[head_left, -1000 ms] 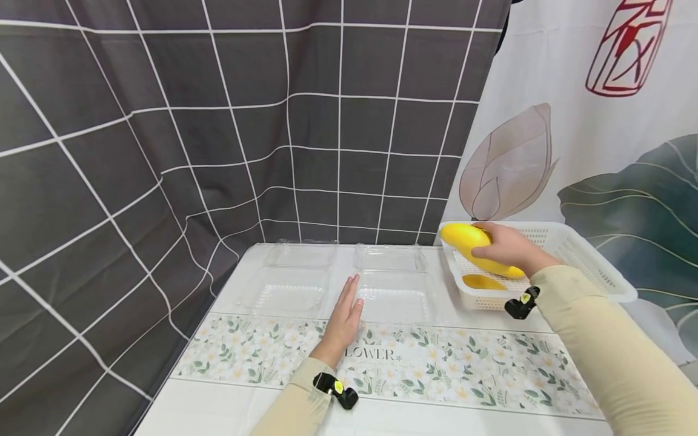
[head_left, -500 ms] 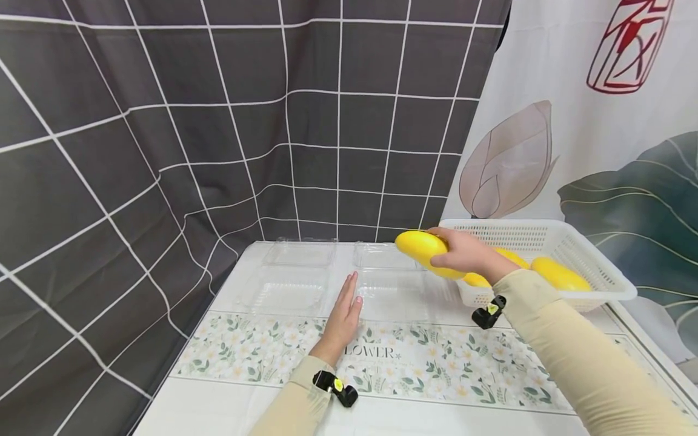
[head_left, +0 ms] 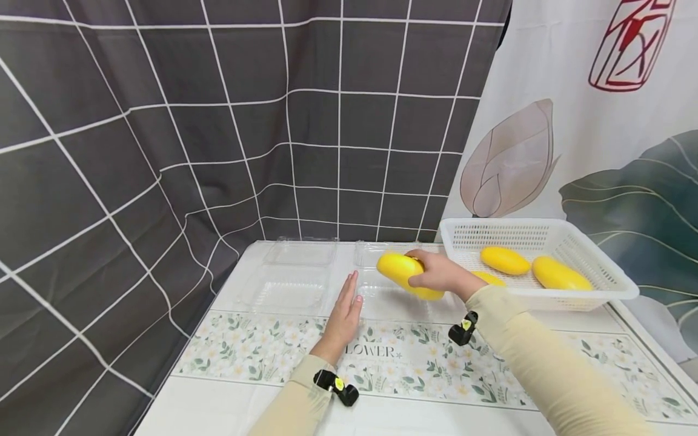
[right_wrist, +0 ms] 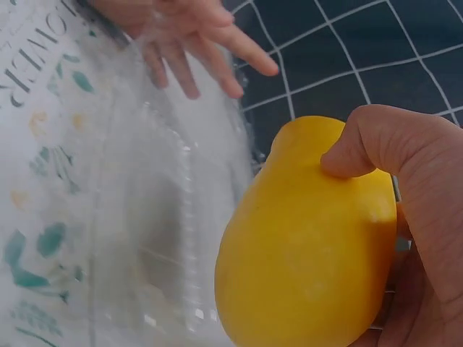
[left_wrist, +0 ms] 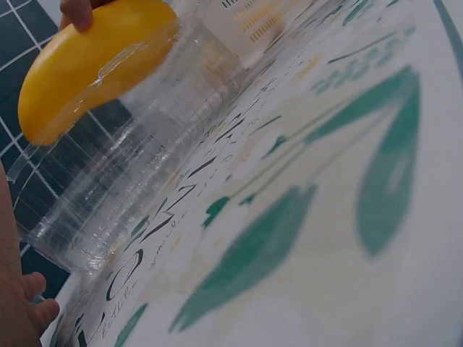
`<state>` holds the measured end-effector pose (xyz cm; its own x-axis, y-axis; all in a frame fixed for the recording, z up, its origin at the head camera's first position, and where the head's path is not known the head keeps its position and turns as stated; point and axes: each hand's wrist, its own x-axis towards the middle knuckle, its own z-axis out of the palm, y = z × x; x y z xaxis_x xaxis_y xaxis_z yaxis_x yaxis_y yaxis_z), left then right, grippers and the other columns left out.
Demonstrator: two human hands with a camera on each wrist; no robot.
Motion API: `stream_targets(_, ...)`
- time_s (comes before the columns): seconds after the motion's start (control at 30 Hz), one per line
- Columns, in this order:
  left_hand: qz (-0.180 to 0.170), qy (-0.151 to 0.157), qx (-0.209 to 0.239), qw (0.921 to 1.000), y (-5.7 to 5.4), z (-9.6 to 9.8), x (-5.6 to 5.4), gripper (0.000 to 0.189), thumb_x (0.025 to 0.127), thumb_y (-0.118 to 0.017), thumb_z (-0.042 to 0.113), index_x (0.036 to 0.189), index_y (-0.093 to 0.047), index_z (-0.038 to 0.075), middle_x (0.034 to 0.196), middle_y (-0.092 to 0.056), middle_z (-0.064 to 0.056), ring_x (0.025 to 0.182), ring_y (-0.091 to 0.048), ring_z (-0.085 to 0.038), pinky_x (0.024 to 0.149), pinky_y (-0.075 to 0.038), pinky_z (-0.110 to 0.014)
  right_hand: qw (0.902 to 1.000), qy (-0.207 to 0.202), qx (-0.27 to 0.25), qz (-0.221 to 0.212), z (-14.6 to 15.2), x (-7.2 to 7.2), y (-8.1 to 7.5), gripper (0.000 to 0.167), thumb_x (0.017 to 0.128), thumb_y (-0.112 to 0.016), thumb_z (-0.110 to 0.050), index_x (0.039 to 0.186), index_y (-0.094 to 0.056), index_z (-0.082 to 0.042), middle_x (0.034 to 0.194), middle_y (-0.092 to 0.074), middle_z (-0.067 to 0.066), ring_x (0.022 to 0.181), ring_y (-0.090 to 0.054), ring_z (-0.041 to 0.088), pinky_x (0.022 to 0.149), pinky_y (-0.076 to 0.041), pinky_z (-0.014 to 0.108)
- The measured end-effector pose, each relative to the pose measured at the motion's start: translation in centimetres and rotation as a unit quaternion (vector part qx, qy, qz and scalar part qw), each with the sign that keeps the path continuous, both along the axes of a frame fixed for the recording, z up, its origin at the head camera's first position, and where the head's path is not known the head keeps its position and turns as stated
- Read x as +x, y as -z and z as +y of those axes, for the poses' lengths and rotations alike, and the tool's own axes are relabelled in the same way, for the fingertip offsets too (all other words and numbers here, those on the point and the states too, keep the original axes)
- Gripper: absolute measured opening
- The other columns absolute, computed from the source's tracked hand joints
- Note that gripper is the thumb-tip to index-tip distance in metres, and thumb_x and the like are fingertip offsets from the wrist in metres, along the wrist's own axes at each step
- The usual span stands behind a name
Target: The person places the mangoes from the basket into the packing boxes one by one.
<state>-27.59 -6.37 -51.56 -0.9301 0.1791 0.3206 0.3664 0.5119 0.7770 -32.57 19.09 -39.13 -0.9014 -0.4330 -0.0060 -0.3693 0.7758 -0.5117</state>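
Note:
My right hand (head_left: 440, 274) grips a smooth yellow mango (head_left: 402, 270), thumb on the near side and fingers over the top. The fruit is held tilted over the right clear plastic clamshell box (head_left: 382, 306), whose lid is folded back. Seen from the right wrist, the mango (right_wrist: 304, 246) is broad at its lower end, and part of the fingers is hidden behind it. My left hand (head_left: 341, 321) lies with straight fingers at the left side of that box. In the left wrist view the box's clear wall (left_wrist: 145, 166) stands in front of part of the mango.
A second clear clamshell box (head_left: 289, 298) lies to the left with its lid back. At the right, a white slotted basket (head_left: 572, 301) holds several mangoes (head_left: 560, 274). A floral printed band (head_left: 436, 369) crosses the white table; a dark grid curtain (head_left: 305, 121) hangs behind.
My right hand has carried the mango leftward out of the basket and lowered it over the right clear box. The left hand has stayed in place.

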Motion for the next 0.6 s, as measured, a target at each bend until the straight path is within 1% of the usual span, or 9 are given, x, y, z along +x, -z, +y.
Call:
stream_targets(0.2,0.009,0.004,0.003,0.9999,0.1,0.0,0.0,0.057,0.111,-0.033,0.027,0.164,-0.014,0.019,0.169,-0.013,-0.009,0.154,-0.017,-0.031,0.123,-0.019,-0.053,0.9999,0.003,0.002,-0.009,-1.0,0.3,1.7,0.067,0.081,-0.071,-0.026,0.142,-0.053,-0.004,0.114,-0.067,0.009,0.088,-0.058,0.021,0.085,-0.051,0.042)
stream_targets(0.27,0.015,0.006,0.006,0.9999,0.1,0.0,-0.1,0.057,0.111,-0.034,0.026,0.164,-0.015,0.019,0.169,-0.014,-0.011,0.154,-0.018,-0.032,0.123,-0.019,-0.054,0.9999,0.0,-0.003,-0.013,-1.3,0.4,2.2,0.067,0.08,-0.071,-0.026,0.141,-0.054,-0.004,0.112,-0.067,0.008,0.088,-0.058,0.021,0.084,-0.05,0.042)
stream_targets(0.33,0.014,0.005,0.005,0.9999,0.1,0.0,-0.1,0.057,0.111,-0.033,0.025,0.164,-0.015,0.02,0.169,-0.014,-0.01,0.154,-0.018,-0.031,0.124,-0.019,-0.052,0.9998,-0.001,-0.008,-0.019,-1.5,0.5,2.6,0.067,0.08,-0.071,-0.025,0.141,-0.054,-0.003,0.112,-0.067,0.008,0.088,-0.058,0.022,0.085,-0.05,0.043)
stream_targets(0.53,0.004,-0.004,0.004,1.0,0.2,0.0,-0.2,0.057,0.111,-0.035,0.021,0.164,-0.016,0.021,0.169,-0.016,-0.01,0.154,-0.018,-0.029,0.124,-0.019,-0.051,0.9997,-0.005,-0.013,-0.02,-1.8,0.5,4.2,0.068,0.08,-0.073,-0.023,0.14,-0.054,0.0,0.117,-0.068,0.01,0.094,-0.058,0.023,0.092,-0.05,0.045)
stream_targets(0.6,0.005,-0.005,0.005,1.0,0.2,0.1,-0.2,0.057,0.11,-0.036,0.019,0.164,-0.017,0.02,0.168,-0.017,-0.013,0.154,-0.018,-0.03,0.124,-0.019,-0.053,0.9997,0.0,-0.012,-0.02,-1.9,0.6,4.6,0.067,0.08,-0.073,-0.024,0.139,-0.054,0.0,0.117,-0.068,0.01,0.095,-0.058,0.023,0.093,-0.05,0.046)
